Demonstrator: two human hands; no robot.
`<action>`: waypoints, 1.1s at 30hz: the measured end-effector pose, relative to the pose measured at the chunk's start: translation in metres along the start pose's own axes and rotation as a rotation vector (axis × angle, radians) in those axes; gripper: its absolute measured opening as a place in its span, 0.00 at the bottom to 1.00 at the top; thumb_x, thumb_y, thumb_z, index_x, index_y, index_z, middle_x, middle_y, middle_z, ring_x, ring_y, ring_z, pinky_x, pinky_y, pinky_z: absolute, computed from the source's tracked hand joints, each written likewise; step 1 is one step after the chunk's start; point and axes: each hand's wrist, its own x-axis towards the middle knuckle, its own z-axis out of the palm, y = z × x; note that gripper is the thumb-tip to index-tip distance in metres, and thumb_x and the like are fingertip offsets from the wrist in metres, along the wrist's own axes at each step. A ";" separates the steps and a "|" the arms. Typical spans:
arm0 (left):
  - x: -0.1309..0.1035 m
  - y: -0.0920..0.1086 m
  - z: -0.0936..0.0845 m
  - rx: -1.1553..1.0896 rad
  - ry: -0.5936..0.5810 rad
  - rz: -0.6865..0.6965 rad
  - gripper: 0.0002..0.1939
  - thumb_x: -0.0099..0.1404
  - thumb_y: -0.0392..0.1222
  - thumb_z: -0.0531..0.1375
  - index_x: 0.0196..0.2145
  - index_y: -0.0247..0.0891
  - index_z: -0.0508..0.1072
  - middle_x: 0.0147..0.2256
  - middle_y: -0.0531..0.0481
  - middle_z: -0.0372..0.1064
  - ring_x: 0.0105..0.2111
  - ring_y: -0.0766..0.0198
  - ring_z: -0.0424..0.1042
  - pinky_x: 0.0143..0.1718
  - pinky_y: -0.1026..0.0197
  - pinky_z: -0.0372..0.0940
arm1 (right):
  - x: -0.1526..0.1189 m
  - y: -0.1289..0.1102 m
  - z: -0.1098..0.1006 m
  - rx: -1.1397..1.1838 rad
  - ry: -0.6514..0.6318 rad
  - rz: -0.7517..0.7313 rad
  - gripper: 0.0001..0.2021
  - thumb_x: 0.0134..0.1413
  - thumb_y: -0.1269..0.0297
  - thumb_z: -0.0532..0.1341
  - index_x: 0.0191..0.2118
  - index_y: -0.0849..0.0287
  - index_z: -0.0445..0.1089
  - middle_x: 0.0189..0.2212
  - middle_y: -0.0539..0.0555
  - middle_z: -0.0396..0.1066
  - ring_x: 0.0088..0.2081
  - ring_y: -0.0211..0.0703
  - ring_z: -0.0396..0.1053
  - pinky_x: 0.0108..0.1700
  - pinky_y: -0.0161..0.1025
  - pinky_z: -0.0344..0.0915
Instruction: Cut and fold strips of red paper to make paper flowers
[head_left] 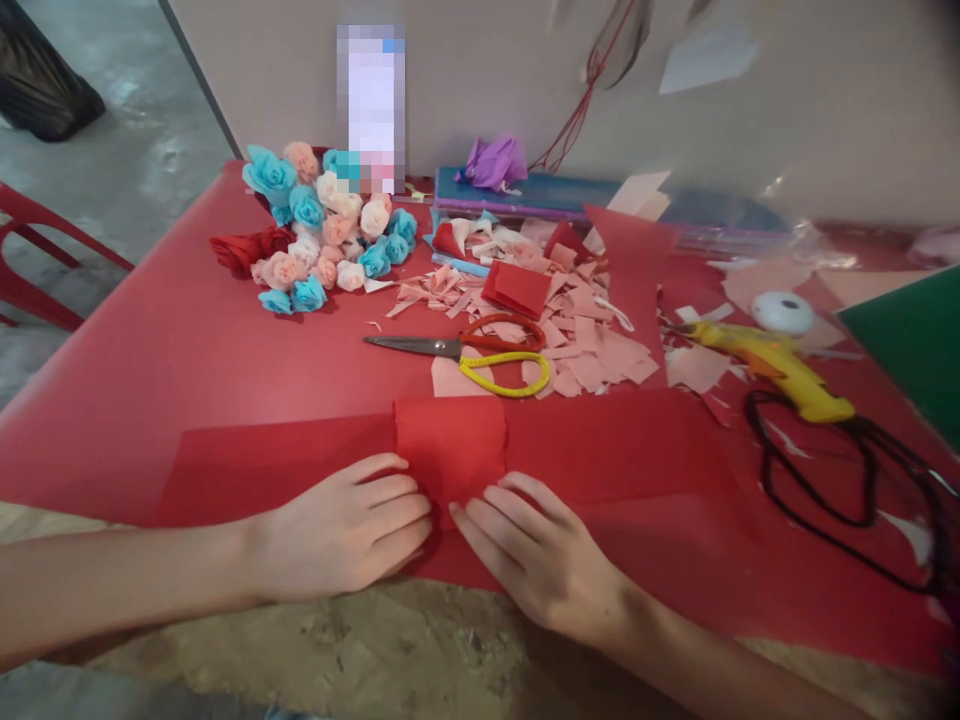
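A long strip of red crepe paper [615, 450] lies across the front of the table, with a folded red section [450, 440] at its middle. My left hand [360, 525] is closed on the left lower edge of that fold, fingers curled and thumb hidden. From the right, my right hand [532, 550] grips the lower right edge, its fingertips bent onto the paper. Just beyond the fold rest scissors [465, 350] with one orange and one yellow handle, blades pointing left. A small folded red paper piece [517, 290] sits on pink scraps [592, 350] behind them.
Blue, pink, white and red paper roses [322, 230] cluster at the back left, near a blurred-out upright screen [371, 110]. A yellow glue gun [780, 365] with a looped black cord [765, 470] lies right. A purple paper flower [495, 162] tops a blue case [555, 190].
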 end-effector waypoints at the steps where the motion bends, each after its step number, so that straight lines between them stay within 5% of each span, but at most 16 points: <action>1: 0.001 0.000 -0.001 -0.001 0.010 0.004 0.14 0.68 0.30 0.46 0.34 0.31 0.71 0.35 0.47 0.73 0.34 0.61 0.68 0.47 0.55 0.59 | 0.000 0.000 -0.001 0.006 -0.005 0.002 0.20 0.60 0.79 0.42 0.35 0.68 0.72 0.30 0.54 0.72 0.36 0.43 0.63 0.47 0.44 0.55; 14: 0.002 0.001 -0.002 -0.072 0.019 0.049 0.15 0.68 0.30 0.46 0.34 0.30 0.72 0.34 0.47 0.74 0.33 0.62 0.69 0.48 0.55 0.60 | -0.007 -0.005 -0.006 0.033 -0.070 -0.001 0.20 0.60 0.78 0.42 0.35 0.68 0.72 0.30 0.54 0.72 0.35 0.42 0.63 0.47 0.44 0.55; 21: 0.003 -0.001 -0.003 -0.087 0.031 0.056 0.15 0.67 0.29 0.46 0.33 0.29 0.72 0.33 0.46 0.73 0.32 0.62 0.69 0.46 0.55 0.61 | -0.015 -0.006 -0.002 0.018 -0.045 0.040 0.10 0.57 0.71 0.54 0.38 0.68 0.72 0.28 0.51 0.71 0.36 0.41 0.61 0.49 0.44 0.55; 33: 0.005 0.001 -0.006 -0.096 0.040 0.066 0.19 0.68 0.28 0.43 0.32 0.30 0.73 0.32 0.47 0.74 0.31 0.63 0.69 0.46 0.56 0.63 | -0.020 -0.004 -0.004 0.055 -0.052 0.031 0.11 0.58 0.74 0.52 0.36 0.64 0.72 0.37 0.51 0.74 0.40 0.43 0.62 0.49 0.45 0.55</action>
